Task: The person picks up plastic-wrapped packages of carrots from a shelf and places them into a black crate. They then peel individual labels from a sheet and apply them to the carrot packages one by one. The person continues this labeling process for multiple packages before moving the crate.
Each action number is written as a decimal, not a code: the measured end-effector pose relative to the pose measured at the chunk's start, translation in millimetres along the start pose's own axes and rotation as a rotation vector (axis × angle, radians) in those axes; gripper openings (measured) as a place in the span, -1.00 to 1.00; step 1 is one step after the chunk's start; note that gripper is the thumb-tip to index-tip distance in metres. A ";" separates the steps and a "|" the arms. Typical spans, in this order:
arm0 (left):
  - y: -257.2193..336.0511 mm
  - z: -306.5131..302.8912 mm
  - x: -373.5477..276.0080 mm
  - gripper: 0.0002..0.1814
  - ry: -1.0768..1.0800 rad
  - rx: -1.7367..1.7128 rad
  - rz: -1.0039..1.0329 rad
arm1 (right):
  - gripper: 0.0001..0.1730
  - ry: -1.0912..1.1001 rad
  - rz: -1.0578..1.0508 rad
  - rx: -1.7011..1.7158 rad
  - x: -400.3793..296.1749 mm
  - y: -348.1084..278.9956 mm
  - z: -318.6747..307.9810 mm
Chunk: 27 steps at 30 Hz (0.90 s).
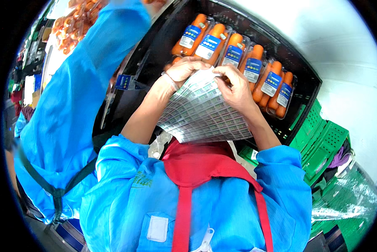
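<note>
Both hands hold a large sheet of small printed stickers (207,110) by its upper edge, over the near side of a black plastic crate (264,25). My left hand (185,69), with a band at the wrist, grips the upper left edge. My right hand (234,83) pinches the upper right corner between thumb and fingers. Beyond the hands, several clear packs of carrots (210,42) stand in a slanting row in the crate, each with a blue and white label. Small pale stickers show on some packs. The sheet hangs down towards my red apron (201,167).
A co-worker in a blue sleeve (113,41) stands close at the left. Bagged orange produce (76,25) lies at the upper left. Green plastic crates (327,148) stand at the right, beside a white wall (352,63). A labelled clear wrapper (124,82) is at the black crate's left.
</note>
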<state>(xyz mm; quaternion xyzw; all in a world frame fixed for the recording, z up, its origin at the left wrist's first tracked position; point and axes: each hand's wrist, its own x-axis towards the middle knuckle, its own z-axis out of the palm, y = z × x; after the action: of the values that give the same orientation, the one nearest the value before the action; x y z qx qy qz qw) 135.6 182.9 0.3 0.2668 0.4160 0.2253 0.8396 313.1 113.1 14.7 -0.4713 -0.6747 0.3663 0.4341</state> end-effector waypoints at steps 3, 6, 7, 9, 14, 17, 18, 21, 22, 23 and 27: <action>1.3 6.1 -2.0 -0.81 -0.045 0.005 0.044 | -0.74 0.014 0.193 0.172 -1.9 -5.4 -5.1; 1.7 11.5 -0.5 -0.84 -0.109 0.036 0.112 | -0.77 0.034 0.083 0.112 -4.1 -1.4 -9.7; 3.2 15.0 0.0 -0.84 -0.100 0.003 0.093 | -0.78 0.036 0.043 0.073 -4.0 -1.2 -11.0; 5.9 20.6 1.5 -0.82 -0.084 -0.061 0.056 | -0.80 0.059 0.020 0.056 -4.4 -0.2 -12.6; -0.3 23.4 9.4 -0.79 0.022 -0.027 0.055 | -0.82 0.123 -0.126 0.001 -7.3 3.5 -16.9; 0.0 30.4 9.6 -0.79 0.016 -0.032 0.038 | -0.81 0.153 0.056 0.120 -10.2 1.9 -17.3; 0.7 33.2 7.6 -0.79 0.010 -0.040 0.029 | -0.81 0.123 0.075 0.118 -11.5 4.4 -18.1; -4.3 34.6 10.1 -0.80 -0.014 -0.026 0.019 | -0.79 0.066 0.097 0.115 -14.4 12.7 -22.0; -5.9 34.0 11.2 -0.80 -0.022 -0.015 0.019 | -0.79 0.071 0.082 0.115 -14.4 12.8 -22.9; -6.4 33.9 10.6 -0.80 -0.032 -0.029 0.017 | -0.79 0.076 0.067 0.115 -14.3 12.2 -23.2; -5.9 35.9 8.7 -0.80 -0.043 -0.055 0.039 | -0.83 0.107 -0.009 0.071 -12.9 9.2 -23.8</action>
<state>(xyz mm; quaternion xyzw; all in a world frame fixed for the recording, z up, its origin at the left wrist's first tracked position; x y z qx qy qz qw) 170.8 174.3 9.9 0.2567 0.3861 0.2473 0.8508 340.5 105.4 11.7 -0.4715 -0.6393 0.3621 0.4878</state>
